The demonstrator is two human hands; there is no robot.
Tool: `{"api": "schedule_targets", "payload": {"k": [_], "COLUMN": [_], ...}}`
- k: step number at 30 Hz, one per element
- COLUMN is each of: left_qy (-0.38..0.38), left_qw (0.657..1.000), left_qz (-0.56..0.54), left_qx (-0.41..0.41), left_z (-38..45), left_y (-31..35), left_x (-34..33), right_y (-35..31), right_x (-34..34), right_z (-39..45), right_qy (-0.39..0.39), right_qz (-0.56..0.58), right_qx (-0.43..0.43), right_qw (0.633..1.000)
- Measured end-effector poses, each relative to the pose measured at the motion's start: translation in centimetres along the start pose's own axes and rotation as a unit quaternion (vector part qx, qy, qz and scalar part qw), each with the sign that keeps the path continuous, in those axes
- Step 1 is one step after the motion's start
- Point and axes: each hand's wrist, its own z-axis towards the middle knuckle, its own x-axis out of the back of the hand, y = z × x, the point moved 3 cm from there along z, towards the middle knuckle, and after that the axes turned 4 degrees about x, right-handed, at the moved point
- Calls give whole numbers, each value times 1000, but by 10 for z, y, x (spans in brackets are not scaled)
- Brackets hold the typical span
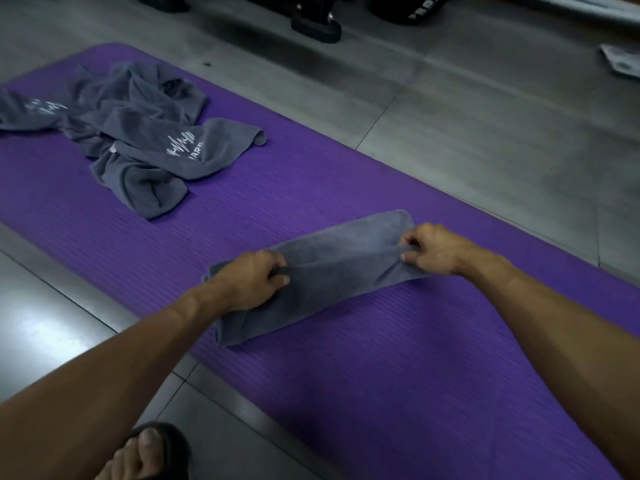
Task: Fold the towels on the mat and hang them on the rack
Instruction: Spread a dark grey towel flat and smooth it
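Note:
A grey towel (332, 271), folded into a long strip, lies slantwise on the purple mat (381, 375). My left hand (252, 278) pinches the towel's upper layer near its left end. At the right end, my right hand (433, 249) pinches the same edge. The fabric is pulled taut into a ridge between the two hands. A heap of crumpled grey towels (138, 140) with white lettering lies further back on the mat, to the left. No rack is in view.
Grey tiled floor (485, 116) surrounds the mat. Dark equipment bases (315, 26) stand at the top edge. A pale object (623, 60) lies at the far right. My sandalled foot (149, 455) is on the floor at the bottom left.

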Motion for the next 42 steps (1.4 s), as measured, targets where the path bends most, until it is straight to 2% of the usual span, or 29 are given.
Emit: {"api": "schedule_targets", "payload": {"k": [3, 7, 10, 14, 16, 18, 21, 23, 25, 27, 28, 30, 31, 33, 36, 38, 40, 41, 42], "left_qy": [74, 124, 126, 93, 103, 162, 219, 178, 111, 84, 81, 76, 74, 78, 90, 91, 92, 91, 91], "left_qw": [993, 981, 977, 976, 967, 952, 945, 950, 957, 957, 956, 956, 958, 960, 957, 958, 960, 960, 960], "left_qz": [78, 120, 140, 162, 201, 249, 232, 211, 228, 252, 257, 260, 257, 250, 256, 253, 245, 244, 243], "left_qx": [54, 85, 95, 110, 117, 79, -76, -147, -141, -117, -112, -110, -106, -98, -100, -100, -100, -101, -102], "left_z": [3, 9, 18, 25, 27, 31, 34, 31, 29, 27, 27, 29, 30, 31, 31, 31, 31, 32, 32], "left_y": [-8, -12, -19, -26, -27, -25, -12, -5, -10, -21, -26, -29, -30, -32, -31, -30, -30, -30, -30], "left_x": [10, 15, 12, 4, 2, 4, -5, -23, -43, -54, -56, -56, -55, -55, -55, -54, -54, -54, -54], "right_y": [-16, -34, -34, -34, -33, -33, -36, -37, -44, -64, -78, -98, -96, -61, 8, 43, 47, 34, 12], "right_x": [9, 7, 0, -11, -17, -21, -25, -25, -25, -34, -45, -76, -88, -93, -69, -52, -43, -41, -45], "right_z": [17, 40, 59, 80, 87, 93, 96, 95, 92, 85, 81, 71, 66, 65, 73, 80, 80, 78, 73], "right_qy": [101, 156, 154, 131, 124, 128, 137, 148, 197, 282, 297, 229, 179, 131, 79, 58, 80, 110, 142], "right_qz": [-120, -167, -173, -165, -170, -171, -174, -173, -161, -119, -82, -17, -22, -105, -202, -202, -177, -172, -163], "right_qx": [-3, -16, -42, -47, -49, -50, -53, -58, -51, 12, 67, 160, 181, 192, 114, 8, -94, -109, -82], "right_qw": [988, 973, 972, 976, 976, 976, 974, 972, 966, 952, 949, 960, 967, 967, 970, 978, 977, 973, 973]}}
